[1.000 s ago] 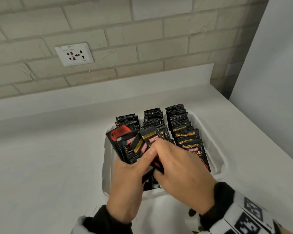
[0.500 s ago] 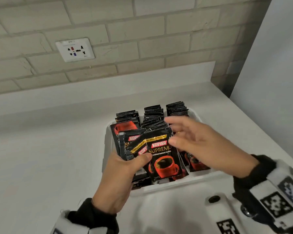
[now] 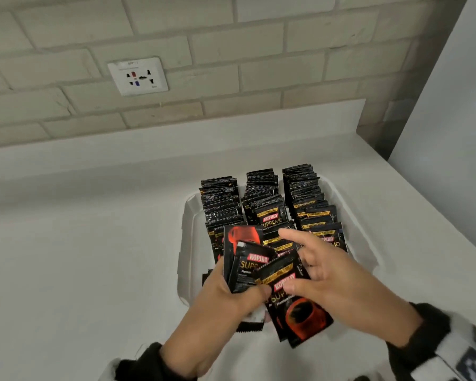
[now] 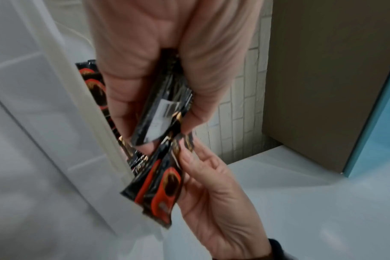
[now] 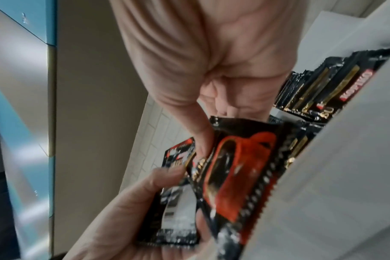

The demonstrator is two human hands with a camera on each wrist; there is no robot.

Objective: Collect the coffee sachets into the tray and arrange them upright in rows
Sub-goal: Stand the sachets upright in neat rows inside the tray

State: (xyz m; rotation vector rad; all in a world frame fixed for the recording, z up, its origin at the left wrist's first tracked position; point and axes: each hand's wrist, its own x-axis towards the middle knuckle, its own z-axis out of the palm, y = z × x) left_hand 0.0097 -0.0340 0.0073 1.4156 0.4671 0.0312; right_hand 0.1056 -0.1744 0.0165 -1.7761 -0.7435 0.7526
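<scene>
A white tray (image 3: pixel 188 232) on the counter holds three rows of black coffee sachets (image 3: pixel 261 199) standing upright. Over the tray's near end my left hand (image 3: pixel 237 287) grips a fanned bundle of sachets (image 3: pixel 245 259), thumb on the front; the same bundle (image 4: pixel 163 109) shows in the left wrist view. My right hand (image 3: pixel 308 273) pinches the front sachet (image 3: pixel 300 309) of that bundle, thumb on its face, index finger stretched out over the rows. The pinched sachet (image 5: pixel 238 167) hangs tilted, cup picture showing, just inside the tray wall (image 5: pixel 334 176).
The white counter (image 3: pixel 80 257) spreads left and in front of the tray. A brick wall with a socket (image 3: pixel 137 76) runs behind. A tall pale panel (image 3: pixel 451 119) stands at the right. More sachets (image 3: pixel 249 325) lie low at the tray's near end.
My right hand, spread above the rows half a second ago, has come back to the bundle and taken the front sachet, drawing it down and right. My left hand still grips the bundle.
</scene>
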